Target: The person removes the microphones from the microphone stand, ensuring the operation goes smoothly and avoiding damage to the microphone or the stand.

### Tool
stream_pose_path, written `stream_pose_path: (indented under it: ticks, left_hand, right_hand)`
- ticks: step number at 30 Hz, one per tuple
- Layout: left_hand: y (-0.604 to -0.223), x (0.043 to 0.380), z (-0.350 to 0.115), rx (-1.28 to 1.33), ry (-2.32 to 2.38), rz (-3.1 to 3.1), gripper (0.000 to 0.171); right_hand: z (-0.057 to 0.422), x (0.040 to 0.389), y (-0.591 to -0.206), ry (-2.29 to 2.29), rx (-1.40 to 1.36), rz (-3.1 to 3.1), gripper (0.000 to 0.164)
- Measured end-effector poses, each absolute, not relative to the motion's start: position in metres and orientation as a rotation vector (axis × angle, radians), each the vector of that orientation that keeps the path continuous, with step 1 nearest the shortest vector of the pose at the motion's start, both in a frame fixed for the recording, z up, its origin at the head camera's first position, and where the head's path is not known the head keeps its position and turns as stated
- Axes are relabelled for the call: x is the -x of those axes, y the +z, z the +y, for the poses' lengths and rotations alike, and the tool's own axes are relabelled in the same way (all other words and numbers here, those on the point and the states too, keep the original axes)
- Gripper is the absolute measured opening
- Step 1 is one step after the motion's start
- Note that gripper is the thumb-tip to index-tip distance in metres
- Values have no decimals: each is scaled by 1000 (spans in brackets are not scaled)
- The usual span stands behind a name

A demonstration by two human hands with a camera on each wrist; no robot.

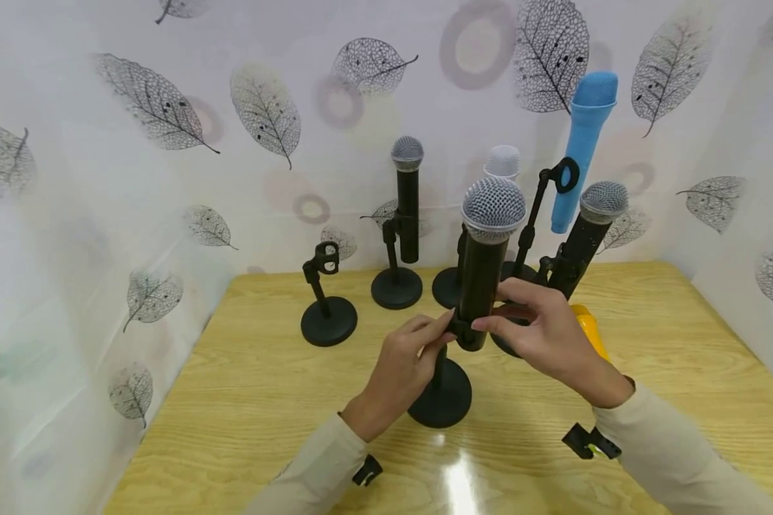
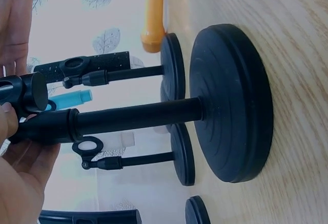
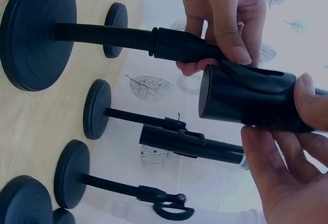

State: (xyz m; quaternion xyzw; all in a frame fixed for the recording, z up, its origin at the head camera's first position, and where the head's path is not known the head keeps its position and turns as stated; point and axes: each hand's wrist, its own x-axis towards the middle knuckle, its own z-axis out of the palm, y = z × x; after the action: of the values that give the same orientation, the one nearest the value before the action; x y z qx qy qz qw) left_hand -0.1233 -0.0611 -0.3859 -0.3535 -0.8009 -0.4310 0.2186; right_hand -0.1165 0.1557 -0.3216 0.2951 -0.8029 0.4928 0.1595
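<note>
A black microphone (image 1: 482,279) with a silver mesh head stands almost upright over the table in the head view, its lower end in the clip of a black desk stand (image 1: 443,397). My left hand (image 1: 399,368) pinches the stand just below that clip. In the right wrist view, the left thumb (image 3: 237,47) presses near the joint beside the clip. With thumb and fingers, my right hand (image 1: 547,332) holds the microphone's handle a little above the clip. The stand's round base (image 2: 230,103) sits on the wood tabletop.
A stand with a bare clip (image 1: 328,322) is at the left. Behind are stands bearing a black microphone (image 1: 409,207), a white one (image 1: 502,161) and a tilted blue one (image 1: 582,136). Another black microphone (image 1: 580,247) leans at right. A yellow-orange handle (image 1: 590,329) shows behind my right hand.
</note>
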Motion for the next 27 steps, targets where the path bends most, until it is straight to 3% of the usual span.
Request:
stream_pose_path:
  ticks: [19, 27]
  left_hand:
    - [-384, 125, -62, 988, -1171, -2204, 36]
    - [-384, 124, -62, 994, -1174, -2202, 37]
  right_hand:
    - [149, 116, -310, 1284, -849, -2246, 31]
    - [150, 113, -306, 1307, -838, -2230, 37]
